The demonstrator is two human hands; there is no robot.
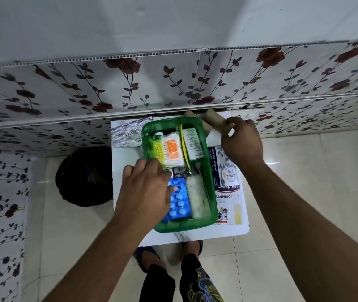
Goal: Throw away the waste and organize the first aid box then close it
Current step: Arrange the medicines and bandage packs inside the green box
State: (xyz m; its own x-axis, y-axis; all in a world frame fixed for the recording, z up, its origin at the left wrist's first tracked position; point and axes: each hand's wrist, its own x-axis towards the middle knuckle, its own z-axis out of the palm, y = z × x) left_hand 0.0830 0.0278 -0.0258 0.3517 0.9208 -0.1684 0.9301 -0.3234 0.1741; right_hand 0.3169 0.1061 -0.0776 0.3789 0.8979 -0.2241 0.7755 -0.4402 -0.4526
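Observation:
A green first aid box stands open on a small white table. Inside lie a pack of cotton swabs, a white medicine carton, a blue blister pack of tablets and a white gauze roll. My left hand reaches into the box's left side, fingers resting on the blister pack. My right hand is behind the box at the right, closed on a brown cardboard tube. A flattened plaster carton lies right of the box. A crumpled foil wrapper lies at the table's back left.
A black waste bin stands on the tiled floor just left of the table. A floral-patterned wall panel runs behind the table and along the left. My feet are below the table's front edge.

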